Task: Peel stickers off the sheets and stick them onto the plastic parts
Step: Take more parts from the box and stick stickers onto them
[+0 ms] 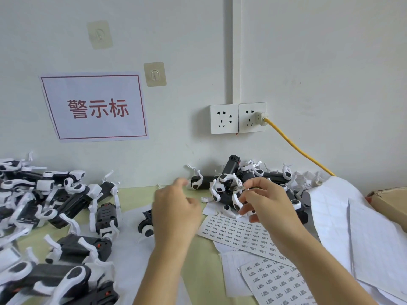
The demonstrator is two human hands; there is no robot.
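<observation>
My right hand [264, 201] is raised over the table and pinches a small sticker [241, 187] between thumb and forefinger. It hovers just in front of a black-and-white plastic part [222, 190] at the edge of the back pile. My left hand [176, 210] hangs beside it, slightly blurred, with loosely curled fingers and nothing visible in them. It partly covers another plastic part [146, 224] lying on the table. A printed sticker sheet [233, 232] lies below my right hand. A second sticker sheet [277, 280] lies nearer to me.
Many black-and-white parts fill a heap on the left [55, 212], and more lie against the wall [264, 172]. Blank backing sheets [356, 230] drape at the right beside a cardboard box [389, 203]. A yellow cable [297, 148] runs down from the wall socket [237, 118].
</observation>
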